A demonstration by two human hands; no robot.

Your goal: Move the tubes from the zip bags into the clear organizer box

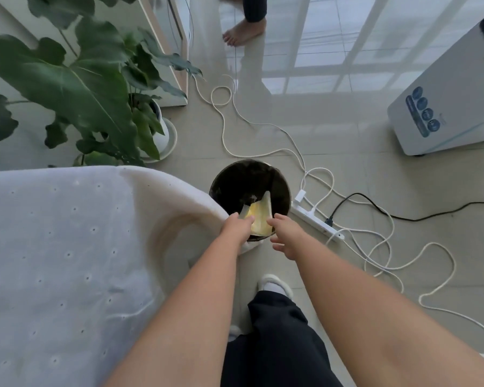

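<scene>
A clear zip bag with a yellow tint (pixel 259 216) hangs over the mouth of a round black bin (pixel 235 185) on the floor. My left hand (pixel 236 226) pinches the bag's near left edge. My right hand (pixel 287 236) is just to the right of the bag, with fingers spread and one fingertip touching its right edge. No tubes and no clear organizer box are in view.
A white cloth-covered surface (pixel 62 261) fills the left. Beside the bin lies a white power strip (pixel 316 220) with tangled white and black cables (pixel 375 247). A potted plant (pixel 95 88) stands back left, a white appliance (pixel 444 107) right. Another person's bare foot (pixel 243 32) is at the top.
</scene>
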